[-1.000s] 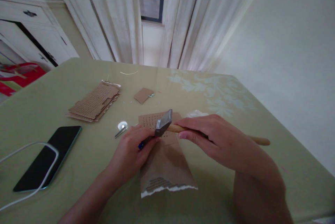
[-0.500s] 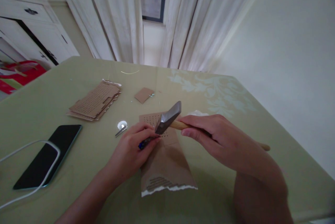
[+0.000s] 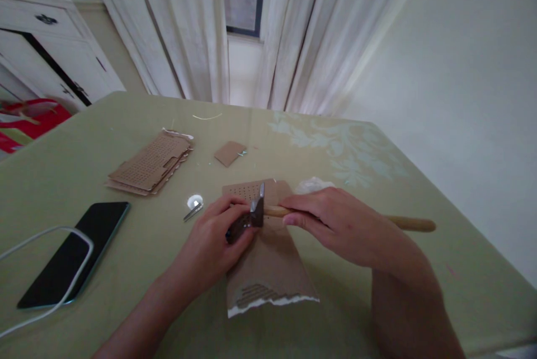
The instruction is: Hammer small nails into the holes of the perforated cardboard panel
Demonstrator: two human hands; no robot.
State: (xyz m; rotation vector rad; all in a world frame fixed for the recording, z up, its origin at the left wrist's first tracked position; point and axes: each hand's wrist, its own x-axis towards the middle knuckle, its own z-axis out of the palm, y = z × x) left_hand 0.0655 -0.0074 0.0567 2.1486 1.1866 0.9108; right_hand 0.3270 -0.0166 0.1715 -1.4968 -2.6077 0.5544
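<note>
In the middle of the head view, my right hand [image 3: 335,225] is closed round the wooden handle of a hammer [image 3: 257,208], close below its metal head. The handle's far end sticks out to the right past my wrist. My left hand [image 3: 222,230] is closed on a small dark tool [image 3: 237,229] with a bluish end; its tip is hidden. The hammer head is at my left fingertips, against or just above the dark tool. Beneath both lies a piece of brown cardboard [image 3: 272,269] with rows of small holes at its far end and a torn near edge.
A stack of perforated cardboard pieces [image 3: 151,163] lies to the left, near a small cardboard square [image 3: 229,154]. Tweezers [image 3: 193,212] rest by a small white disc [image 3: 195,201]. A phone [image 3: 75,255] with a white cable [image 3: 86,236] is at left. Crumpled clear plastic [image 3: 312,184] lies behind my right hand.
The hammer head has come down and turned from tilted to nearly upright beside my left fingers. My right hand has shifted slightly left with it. My left hand stays nearly in place.
</note>
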